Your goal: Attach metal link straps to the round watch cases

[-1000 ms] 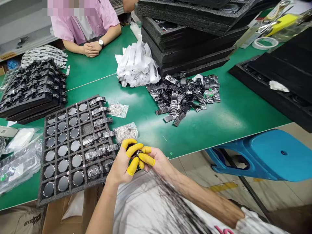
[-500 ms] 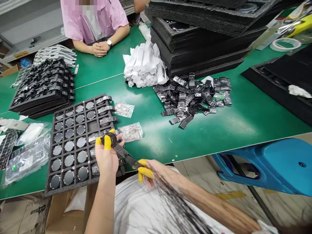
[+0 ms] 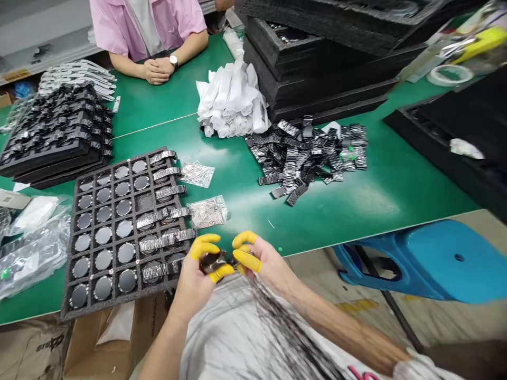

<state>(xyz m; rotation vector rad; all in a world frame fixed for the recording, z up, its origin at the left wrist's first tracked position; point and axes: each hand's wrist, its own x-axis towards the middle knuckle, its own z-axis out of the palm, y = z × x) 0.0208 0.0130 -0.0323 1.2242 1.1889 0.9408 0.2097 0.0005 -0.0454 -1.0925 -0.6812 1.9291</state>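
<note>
My left hand [image 3: 198, 272], with yellow finger cots, is closed around a dark watch [image 3: 212, 262] held over my lap at the table's edge. Opposite it, my right hand [image 3: 261, 259], also in yellow finger cots, pinches the black link watch band [image 3: 230, 259]; the fingers hide most of the band. Left of both hands lies a black foam tray [image 3: 95, 274] with rows of round watch heads [image 3: 103, 259]. Several watches with metal bands [image 3: 158, 243] fill its right columns, and one compartment [image 3: 146, 202] shows bare foam.
Two bags of small metal pins [image 3: 208, 212] lie beside the tray. Loose black watch bands [image 3: 297, 158] are heaped behind, near white wrapped rolls [image 3: 232, 103] and stacked foam trays [image 3: 309, 74]. A person in pink [image 3: 158, 68] sits opposite. A blue stool [image 3: 439, 264] stands right.
Both hands have drawn together, the left moving right and down from over the tray with the watch. The band, stretched between the hands before, is now mostly hidden by fingers. The view shifted slightly.
</note>
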